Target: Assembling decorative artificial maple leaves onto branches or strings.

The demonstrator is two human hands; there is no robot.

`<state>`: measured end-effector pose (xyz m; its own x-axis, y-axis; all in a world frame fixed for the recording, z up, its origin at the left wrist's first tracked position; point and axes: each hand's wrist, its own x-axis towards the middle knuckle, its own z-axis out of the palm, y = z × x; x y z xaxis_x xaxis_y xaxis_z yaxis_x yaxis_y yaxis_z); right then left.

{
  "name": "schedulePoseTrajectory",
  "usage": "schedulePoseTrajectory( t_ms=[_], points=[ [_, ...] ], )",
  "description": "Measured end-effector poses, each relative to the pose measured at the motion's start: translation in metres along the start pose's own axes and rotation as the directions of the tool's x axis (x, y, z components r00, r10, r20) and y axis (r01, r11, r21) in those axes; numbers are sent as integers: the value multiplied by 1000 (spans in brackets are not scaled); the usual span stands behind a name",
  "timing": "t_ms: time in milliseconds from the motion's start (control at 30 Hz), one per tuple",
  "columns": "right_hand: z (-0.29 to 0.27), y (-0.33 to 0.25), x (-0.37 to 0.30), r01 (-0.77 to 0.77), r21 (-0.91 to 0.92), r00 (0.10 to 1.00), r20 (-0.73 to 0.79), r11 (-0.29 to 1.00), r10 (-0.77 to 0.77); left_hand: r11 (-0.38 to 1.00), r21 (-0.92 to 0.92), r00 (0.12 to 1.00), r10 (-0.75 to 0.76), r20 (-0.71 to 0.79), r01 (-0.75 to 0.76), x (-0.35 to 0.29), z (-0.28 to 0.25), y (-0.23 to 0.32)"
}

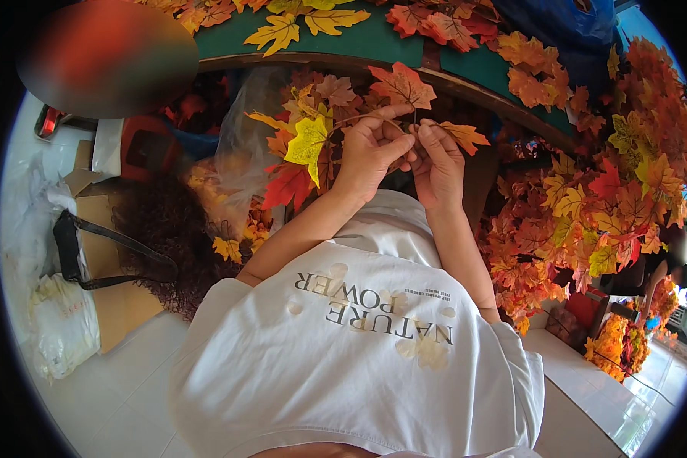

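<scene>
My left hand (370, 155) is closed around the thin brown stem of an artificial maple-leaf garland (308, 146). Beside it, my right hand (440, 164) pinches the same stem, its fingertips almost touching my left thumb. Between the hands and the table edge, a red-orange leaf (404, 85) stands up from the stem. An orange leaf (467, 137) sticks out to the right of my right hand. Yellow, orange and red leaves hang to the left of my left hand. The exact spot where my fingertips meet is partly hidden.
A green tabletop (393, 50) with loose leaves lies ahead. Thick leaf garlands (565, 237) hang at the right. At the left are a clear plastic bag (240, 122), a dark curly mass (156, 244), an open cardboard box (103, 237) and a white plastic bag (65, 324).
</scene>
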<state>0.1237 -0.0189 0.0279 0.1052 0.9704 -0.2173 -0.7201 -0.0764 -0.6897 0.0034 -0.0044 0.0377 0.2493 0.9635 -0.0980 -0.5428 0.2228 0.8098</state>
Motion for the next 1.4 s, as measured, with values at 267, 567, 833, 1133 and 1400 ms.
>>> schedulePoseTrajectory(
  t_ms=[267, 567, 833, 1133, 1400],
  points=[
    [-4, 5, 3, 102, -118, 993, -39, 988, -108, 999, -53, 1000, 2, -4, -2, 4, -5, -8],
    [-1, 1, 3, 166, -190, 985, 78, 968, -153, 983, -23, 980, 186, 68, -185, 11, -14, -17],
    [-10, -8, 5, 92, -276, 988, 146, 957, -53, 991, 62, 986, 110, 126, -118, 9, -16, -8],
    [-20, 8, 9, 10, -292, 983, 180, 957, 45, 990, -92, 993, 114, 25, -111, 12, -17, -19],
    [-5, 31, -9, 225, -625, 938, 346, 748, 6, 849, -451, 957, 196, -212, -274, 19, -19, -6]
  ],
)
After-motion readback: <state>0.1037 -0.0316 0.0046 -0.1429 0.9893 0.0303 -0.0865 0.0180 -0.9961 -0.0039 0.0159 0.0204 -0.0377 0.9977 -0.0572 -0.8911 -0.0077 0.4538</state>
